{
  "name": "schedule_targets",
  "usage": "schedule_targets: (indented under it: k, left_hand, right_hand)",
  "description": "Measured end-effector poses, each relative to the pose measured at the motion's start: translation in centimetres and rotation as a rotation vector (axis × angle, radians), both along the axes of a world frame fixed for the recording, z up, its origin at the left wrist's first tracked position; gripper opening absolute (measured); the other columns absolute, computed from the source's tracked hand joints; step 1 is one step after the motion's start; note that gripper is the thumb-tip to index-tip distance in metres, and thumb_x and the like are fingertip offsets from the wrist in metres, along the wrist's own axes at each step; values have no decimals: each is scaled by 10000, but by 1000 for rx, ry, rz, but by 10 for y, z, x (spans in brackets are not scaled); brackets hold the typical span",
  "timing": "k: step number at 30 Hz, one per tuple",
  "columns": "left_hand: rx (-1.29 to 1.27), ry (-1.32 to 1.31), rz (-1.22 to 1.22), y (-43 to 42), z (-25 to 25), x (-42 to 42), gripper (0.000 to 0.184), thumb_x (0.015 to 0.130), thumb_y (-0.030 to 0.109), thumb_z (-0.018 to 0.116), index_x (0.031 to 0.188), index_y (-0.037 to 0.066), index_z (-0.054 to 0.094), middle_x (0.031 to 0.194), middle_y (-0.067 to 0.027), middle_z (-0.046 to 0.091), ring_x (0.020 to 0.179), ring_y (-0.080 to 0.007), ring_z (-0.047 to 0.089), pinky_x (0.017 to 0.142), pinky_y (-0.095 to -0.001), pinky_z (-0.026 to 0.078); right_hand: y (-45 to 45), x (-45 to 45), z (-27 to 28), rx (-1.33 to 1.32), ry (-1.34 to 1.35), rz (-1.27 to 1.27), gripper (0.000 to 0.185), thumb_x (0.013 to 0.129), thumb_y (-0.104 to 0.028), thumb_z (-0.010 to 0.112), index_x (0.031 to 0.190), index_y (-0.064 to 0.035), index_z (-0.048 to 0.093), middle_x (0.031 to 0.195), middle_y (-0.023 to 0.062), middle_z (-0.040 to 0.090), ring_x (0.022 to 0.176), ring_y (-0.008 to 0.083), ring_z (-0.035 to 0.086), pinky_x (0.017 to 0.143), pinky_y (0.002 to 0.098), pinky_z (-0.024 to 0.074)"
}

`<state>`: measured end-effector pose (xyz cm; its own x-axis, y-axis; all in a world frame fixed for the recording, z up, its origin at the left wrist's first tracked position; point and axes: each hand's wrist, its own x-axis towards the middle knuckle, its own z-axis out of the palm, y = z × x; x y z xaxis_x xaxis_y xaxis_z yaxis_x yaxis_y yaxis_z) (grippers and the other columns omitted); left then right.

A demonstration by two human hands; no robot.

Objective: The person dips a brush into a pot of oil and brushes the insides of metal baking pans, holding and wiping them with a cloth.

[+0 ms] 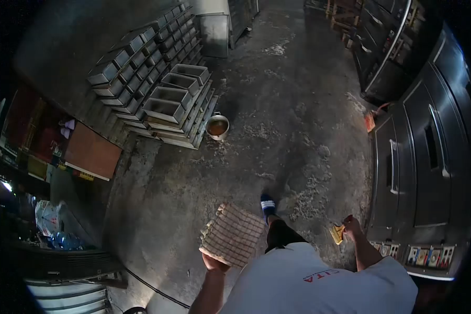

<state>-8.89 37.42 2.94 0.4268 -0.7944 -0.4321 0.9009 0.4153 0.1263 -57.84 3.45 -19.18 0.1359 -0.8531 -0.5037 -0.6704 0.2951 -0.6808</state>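
Note:
My left hand [215,263] is under the near edge of a folded checked cloth [233,234], closed on it, with most of the fingers hidden beneath. The cloth is pale with dark lines and looks thick. Out to the right, my right hand [352,226] is wrapped round a yellow flat brush [338,234], which hangs over the floor near the ovens. Both hands are well apart, on either side of my body.
Metal loaf tins [167,102] stand in stacks at the upper left. Beside them on the stained floor [277,136] is a pot [217,127] of brown liquid. Dark ovens [413,152] line the right side. A brown board [92,150] and a black cable [154,288] are at the left.

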Motion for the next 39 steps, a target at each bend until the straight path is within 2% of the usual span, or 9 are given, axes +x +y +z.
schedule_targets:
  k: [1,5,9,16,19,26,34,37,39]
  left_hand:
    - [-1,-4,21,-21,-6,23,681,875,601,379,1371,141,456,1417,-111,433,1262,-366,432,998,-568,391]
    - [94,11,165,-57,3,88,634,888,541,443,1371,131,455,1395,-113,467,1237,-361,471,988,-561,412]
    - [-6,-62,271,-114,37,167,630,900,542,424,1369,123,454,1398,-125,459,1253,-349,461,1009,-565,397]
    - [60,-236,475,-198,-4,328,606,937,473,392,1388,69,410,1410,-114,445,1261,-309,458,1046,-475,385]
    - [0,-147,412,-243,-31,411,629,935,492,387,1400,69,389,1421,-113,434,1269,-308,450,1057,-474,369]
    - [49,-81,292,-288,-38,522,601,943,486,369,1388,85,415,1412,-103,448,1272,-306,442,1065,-474,345]
    - [311,48,488,-383,-63,558,611,937,495,372,1386,84,425,1412,-140,444,1283,-352,419,1073,-530,315]
    - [295,358,648,-466,-50,575,539,920,355,434,1334,12,466,1356,-187,493,1220,-356,498,1041,-516,377]
    - [340,443,649,-505,-51,577,539,918,353,435,1333,11,466,1355,-188,493,1219,-356,498,1041,-516,378]
  right_hand:
    - [-42,8,-57,-155,2,134,214,792,-147,730,870,-87,540,751,84,568,653,211,557,520,391,465]
    - [-147,289,88,-132,212,493,265,846,-240,654,774,-3,558,696,113,608,671,233,607,612,385,475]
    - [-223,541,161,-657,139,1014,233,886,-262,573,911,-31,592,782,200,625,690,390,613,607,431,488]
    - [-266,872,170,-452,-206,1196,269,904,-278,554,1053,-64,621,910,217,658,869,386,641,692,452,502]
    - [-263,930,179,-222,193,1309,277,903,-276,557,1087,-78,618,918,220,658,858,386,645,701,458,508]
    - [-362,987,161,-57,463,1280,264,878,-220,558,1063,-40,613,921,208,660,868,375,648,726,469,510]
    - [-511,1161,41,-229,320,1356,308,859,-281,579,1056,-45,608,930,204,662,877,371,647,749,467,522]
    - [-530,1239,34,21,330,1363,374,836,-357,607,1063,-60,603,912,195,665,838,373,654,737,450,537]
    - [-540,1261,-14,-190,107,1388,388,846,-372,593,1069,-54,600,906,202,665,766,369,664,675,427,547]
